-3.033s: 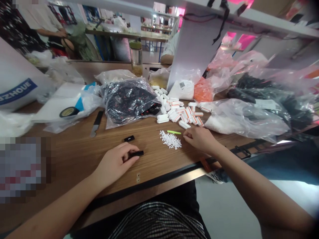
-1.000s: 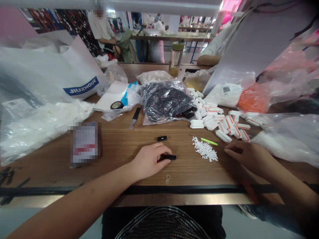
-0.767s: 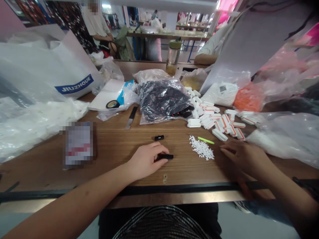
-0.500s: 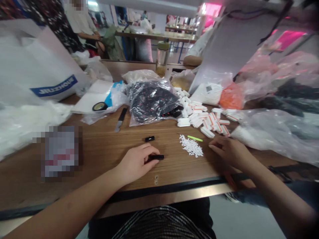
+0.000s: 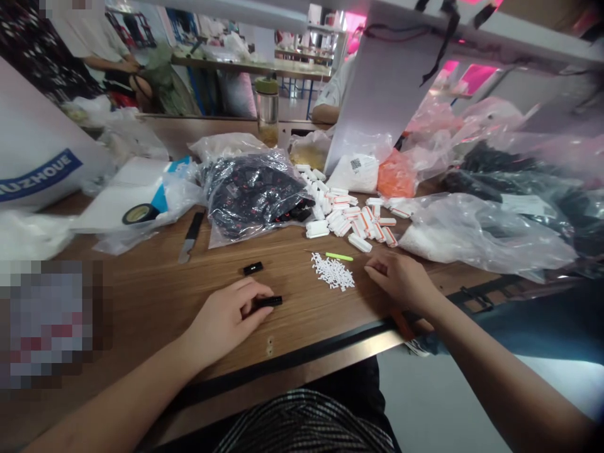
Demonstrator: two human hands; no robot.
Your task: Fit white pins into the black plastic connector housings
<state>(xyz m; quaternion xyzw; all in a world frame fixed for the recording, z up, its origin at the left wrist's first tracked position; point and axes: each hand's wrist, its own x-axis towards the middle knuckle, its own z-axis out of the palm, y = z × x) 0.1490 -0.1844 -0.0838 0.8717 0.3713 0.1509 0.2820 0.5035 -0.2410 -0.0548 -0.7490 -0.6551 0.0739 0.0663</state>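
My left hand (image 5: 229, 318) rests on the table with thumb and fingers closed around a small black plastic piece (image 5: 274, 301). Just beyond it lies a second black plastic piece (image 5: 253, 268). On the right, my right hand (image 5: 401, 280) has its fingers curled and pinched together at the tabletop; whatever may be between the fingertips is too small to make out. Between the hands is a heap of tiny white plastic parts (image 5: 333, 272). A thin tool with a yellow-green handle (image 5: 339, 257) lies along the heap's far side.
White plastic cases (image 5: 360, 243), some orange-striped, are piled behind the heap. A clear bag of black parts (image 5: 257, 195) lies farther back. Left of it are a knife-like blade (image 5: 191, 238) and black tape (image 5: 140, 214). Plastic bags (image 5: 491, 233) fill the right; a bottle (image 5: 267, 110) stands behind.
The view has swung to the right, so everything sits farther left in the picture. Both hands keep about the same pose, the left still holding the black plastic piece.
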